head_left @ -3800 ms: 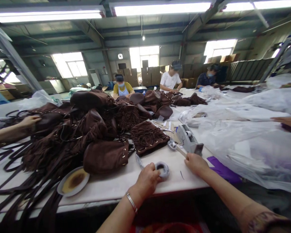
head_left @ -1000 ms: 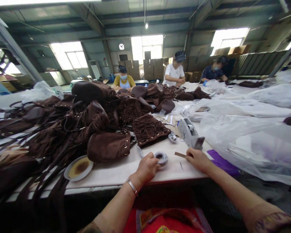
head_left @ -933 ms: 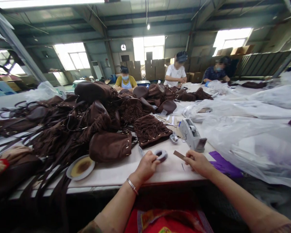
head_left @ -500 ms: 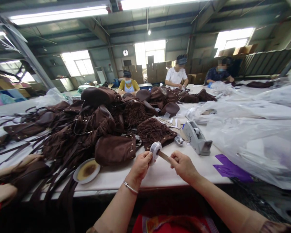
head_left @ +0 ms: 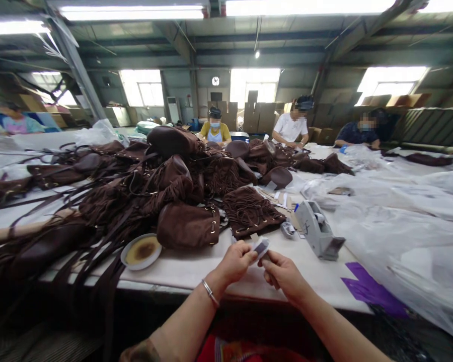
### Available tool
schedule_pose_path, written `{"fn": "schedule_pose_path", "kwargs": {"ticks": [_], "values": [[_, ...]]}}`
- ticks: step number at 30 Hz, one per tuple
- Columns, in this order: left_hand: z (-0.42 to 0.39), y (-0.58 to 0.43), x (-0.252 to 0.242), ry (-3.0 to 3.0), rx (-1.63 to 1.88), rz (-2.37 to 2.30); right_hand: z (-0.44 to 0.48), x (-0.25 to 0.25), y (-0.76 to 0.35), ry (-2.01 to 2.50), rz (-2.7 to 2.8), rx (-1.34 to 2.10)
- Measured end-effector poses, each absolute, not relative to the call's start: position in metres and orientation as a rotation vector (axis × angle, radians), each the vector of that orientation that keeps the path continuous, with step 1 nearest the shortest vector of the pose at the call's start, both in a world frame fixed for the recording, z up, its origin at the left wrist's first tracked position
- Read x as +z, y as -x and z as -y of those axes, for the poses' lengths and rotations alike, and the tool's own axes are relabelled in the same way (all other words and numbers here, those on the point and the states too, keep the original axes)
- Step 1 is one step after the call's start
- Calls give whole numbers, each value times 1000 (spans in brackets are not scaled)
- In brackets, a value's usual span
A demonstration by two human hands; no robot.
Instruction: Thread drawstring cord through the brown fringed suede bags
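Observation:
My left hand [head_left: 236,261] is closed, thumb and fingers pinching a small white-and-grey wrapped roll [head_left: 261,246] above the table's near edge. A short beige tab sticks up behind it. The fingers of my right hand [head_left: 285,276] are bent and pressed on the roll's lower right side. Just beyond the hands lies a brown fringed suede bag [head_left: 251,211] with metal eyelets. To its left sits a smooth brown drawstring bag [head_left: 189,226]. A similar small wrapped bundle [head_left: 288,229] rests beside the grey tape dispenser [head_left: 319,231].
A big heap of brown bags [head_left: 173,181] with dangling straps fills the left and middle. A bowl of yellowish-brown stuff [head_left: 141,251] stands near the front edge. Plastic bags [head_left: 400,216] and purple tape [head_left: 373,289] lie right. A co-worker's arm [head_left: 26,231] reaches in from the left; others sit across.
The view has swung left. The brown strip stretched between roll and right hand no longer shows. The roll has turned, and my right hand has come up against it. The co-worker's lower hand has left view.

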State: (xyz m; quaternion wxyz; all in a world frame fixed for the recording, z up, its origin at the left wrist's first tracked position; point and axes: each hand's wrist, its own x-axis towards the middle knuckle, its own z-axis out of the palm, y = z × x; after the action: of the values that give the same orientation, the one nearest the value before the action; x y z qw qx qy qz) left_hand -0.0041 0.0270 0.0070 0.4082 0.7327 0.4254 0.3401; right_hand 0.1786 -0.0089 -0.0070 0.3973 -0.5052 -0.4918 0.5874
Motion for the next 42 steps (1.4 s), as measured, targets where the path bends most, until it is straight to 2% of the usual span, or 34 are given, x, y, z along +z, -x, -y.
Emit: {"fn": "schedule_pose_path", "kwargs": {"ticks": [4,11,15,30,36,42], "values": [[-28,4,1,-1799,809,-1084,9,-9,-187,1305,1300,1493],[-30,3,-5,-1794,739,-1015,8,-14,-181,1230,917,1637],[-31,3,-7,-1732,747,-991,7,-17,-177,1183,895,1649],[-34,7,-14,-1741,742,-987,4,-14,-180,1383,1425,1246],[-34,7,-8,-1796,866,-1046,22,-16,-201,1481,1727,1022],[-38,0,-7,-1872,797,-1093,37,0,-228,1233,2161,657]]}}
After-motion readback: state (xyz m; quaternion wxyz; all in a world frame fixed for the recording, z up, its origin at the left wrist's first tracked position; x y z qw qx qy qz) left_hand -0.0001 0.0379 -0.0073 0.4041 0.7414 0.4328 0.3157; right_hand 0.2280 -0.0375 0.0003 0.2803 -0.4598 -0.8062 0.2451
